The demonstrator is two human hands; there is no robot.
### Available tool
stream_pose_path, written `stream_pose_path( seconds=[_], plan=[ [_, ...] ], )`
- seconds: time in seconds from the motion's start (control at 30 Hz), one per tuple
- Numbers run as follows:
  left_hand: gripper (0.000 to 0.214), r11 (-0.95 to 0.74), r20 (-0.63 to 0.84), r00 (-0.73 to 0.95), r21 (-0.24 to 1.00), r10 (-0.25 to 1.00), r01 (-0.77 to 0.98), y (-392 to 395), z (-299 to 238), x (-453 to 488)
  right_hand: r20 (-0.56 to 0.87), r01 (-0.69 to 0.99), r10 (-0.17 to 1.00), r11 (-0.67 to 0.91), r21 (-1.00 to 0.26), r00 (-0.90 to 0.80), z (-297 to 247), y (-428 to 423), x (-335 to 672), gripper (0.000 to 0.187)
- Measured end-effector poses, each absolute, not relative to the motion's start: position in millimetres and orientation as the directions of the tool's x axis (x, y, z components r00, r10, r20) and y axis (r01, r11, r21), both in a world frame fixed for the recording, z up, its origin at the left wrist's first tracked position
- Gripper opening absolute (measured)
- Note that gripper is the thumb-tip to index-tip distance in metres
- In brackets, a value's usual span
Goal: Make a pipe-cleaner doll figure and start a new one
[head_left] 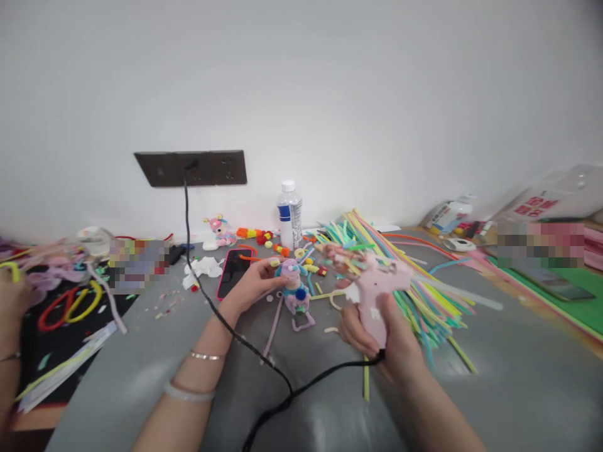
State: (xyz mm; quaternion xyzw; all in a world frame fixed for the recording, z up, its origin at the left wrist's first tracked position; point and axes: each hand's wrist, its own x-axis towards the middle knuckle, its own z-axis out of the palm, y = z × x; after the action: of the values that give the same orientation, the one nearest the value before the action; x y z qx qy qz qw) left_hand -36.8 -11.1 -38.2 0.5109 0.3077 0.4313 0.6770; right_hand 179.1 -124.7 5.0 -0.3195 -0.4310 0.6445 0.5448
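Observation:
My left hand [252,282] is closed on a small pipe-cleaner figure [294,287] with a purple head, teal body and lilac legs, holding it just above the grey table [509,376]. My right hand [377,329] grips the handle of a pink glue gun [374,282], whose nozzle points left toward the figure. The gun's black cord [264,358] runs from its base across the table up to a dark wall socket [191,167]. Two bracelets sit on my left wrist.
A heap of coloured pipe cleaners [414,276] lies right of the gun. A phone in a pink case [234,270], a water bottle [289,215], a small pink toy [219,231] and scraps lie behind. Another person's arm [9,351] is at the far left.

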Motion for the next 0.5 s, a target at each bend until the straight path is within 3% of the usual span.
stream_pose_path(
  seconds=[0.1, 0.2, 0.33, 0.5],
  plan=[
    [0.043, 0.096, 0.025, 0.439, 0.963, 0.898, -0.251, -10.8, -40.4, -37.2, 0.072, -0.414, 0.967, -0.037, -0.909, -0.245, 42.6, -118.4, 163.2, 0.057],
    [0.041, 0.095, 0.031, 0.445, 0.962, 0.895, -0.257, -10.8, -41.2, -37.0, 0.096, -0.418, 0.973, 0.0, -0.908, -0.208, 63.4, -115.9, 151.5, 0.046],
    [0.043, 0.055, 0.055, 0.421, 0.968, 0.905, -0.246, -10.7, -40.7, -35.9, 0.083, -0.393, 0.978, 0.002, -0.92, -0.19, 61.5, -119.8, 149.6, 0.043],
    [0.043, 0.054, 0.07, 0.449, 0.965, 0.891, -0.258, -12.9, -37.0, -33.0, 0.089, -0.418, 0.954, -0.042, -0.907, -0.287, 61.6, -119.1, 144.0, 0.046]
  ],
)
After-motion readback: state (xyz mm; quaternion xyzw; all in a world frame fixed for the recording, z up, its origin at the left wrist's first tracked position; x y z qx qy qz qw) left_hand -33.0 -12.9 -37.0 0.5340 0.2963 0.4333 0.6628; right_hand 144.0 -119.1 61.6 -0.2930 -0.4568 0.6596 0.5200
